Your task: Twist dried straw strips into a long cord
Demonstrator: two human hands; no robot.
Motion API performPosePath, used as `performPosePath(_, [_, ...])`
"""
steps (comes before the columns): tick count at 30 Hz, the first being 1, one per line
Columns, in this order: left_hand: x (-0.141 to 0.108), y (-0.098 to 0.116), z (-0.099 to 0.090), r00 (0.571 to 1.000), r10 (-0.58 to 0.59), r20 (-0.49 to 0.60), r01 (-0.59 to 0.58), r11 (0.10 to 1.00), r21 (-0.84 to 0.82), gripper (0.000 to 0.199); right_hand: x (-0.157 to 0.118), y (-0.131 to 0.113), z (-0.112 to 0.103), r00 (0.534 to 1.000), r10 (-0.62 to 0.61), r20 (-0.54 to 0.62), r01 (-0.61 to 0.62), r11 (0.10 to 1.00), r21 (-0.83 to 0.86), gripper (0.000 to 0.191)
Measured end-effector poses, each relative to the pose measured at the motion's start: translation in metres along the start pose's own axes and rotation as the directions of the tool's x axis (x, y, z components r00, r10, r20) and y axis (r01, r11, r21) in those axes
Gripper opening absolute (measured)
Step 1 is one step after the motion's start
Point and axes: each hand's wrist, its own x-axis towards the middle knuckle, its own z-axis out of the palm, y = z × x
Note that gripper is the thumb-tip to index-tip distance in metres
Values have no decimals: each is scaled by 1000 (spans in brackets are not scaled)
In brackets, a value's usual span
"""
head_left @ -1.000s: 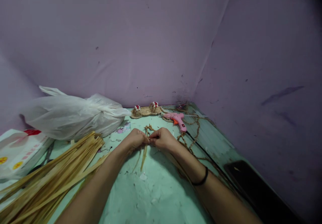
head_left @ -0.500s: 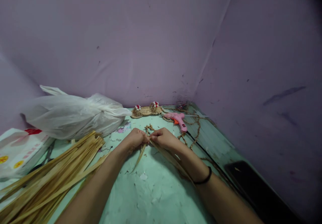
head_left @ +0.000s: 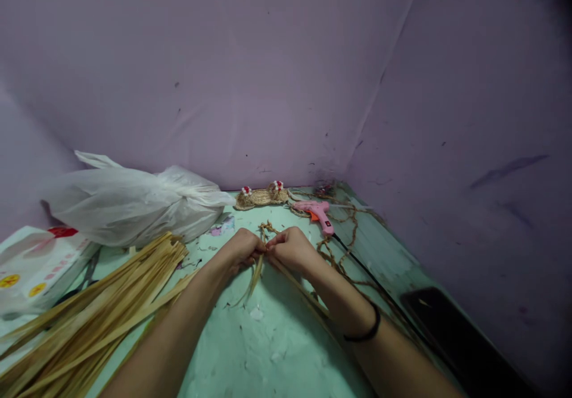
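Observation:
My left hand and my right hand meet at the middle of the green table, both with fingers pinched on dry plant strips. A short twisted cord lies just beyond my fingertips. One strip end hangs down beneath my left hand. Another long strip runs from my right hand down under my right forearm. To the left of my left forearm lies a bundle of flat, tan dry strips.
Along the wall are a white plastic bag and a woven piece with red and white beads. A pink glue gun with a black cord lies right of it, among twisted ropes. A black phone-like slab sits at the right edge; a white box is left.
The strip end under my left hand and the long strip by my right forearm have shifted a little. My fingers keep their pinch. The whole view has moved slightly.

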Motion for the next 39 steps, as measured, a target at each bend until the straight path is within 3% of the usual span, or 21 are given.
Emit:
performPosePath(4, [2,-4,-4,993,74,90,-75,997,12,18,1,2,-4,1000,5,28,-6,999,35,18])
performPosePath(9, [-1,-5,-8,976,148,162,-146,989,-25,22,5,10,-2,998,-44,-45,46,998,44,14])
performPosePath(16, [4,-6,-7,993,102,61,-100,995,-24,8,4,7,3,999,40,4,-40,985,170,15])
performPosePath(21, [4,-5,-9,991,105,77,-99,992,-74,10,2,2,-6,999,-10,-43,17,985,172,17])
performPosePath(24, [2,-4,-11,990,101,97,-93,993,-79,14,2,-2,-8,997,34,66,-57,922,384,14])
performPosePath(28, [2,-3,-11,989,101,105,-94,993,-68,11,-1,-7,-4,948,79,309,-248,793,556,11])
performPosePath(36, [3,-5,-11,988,121,93,-117,992,-52,13,0,-3,-3,956,55,288,-235,733,639,21])
performPosePath(39, [3,-4,-9,991,124,53,-125,992,10,7,0,-3,-3,960,65,272,-224,762,607,19])
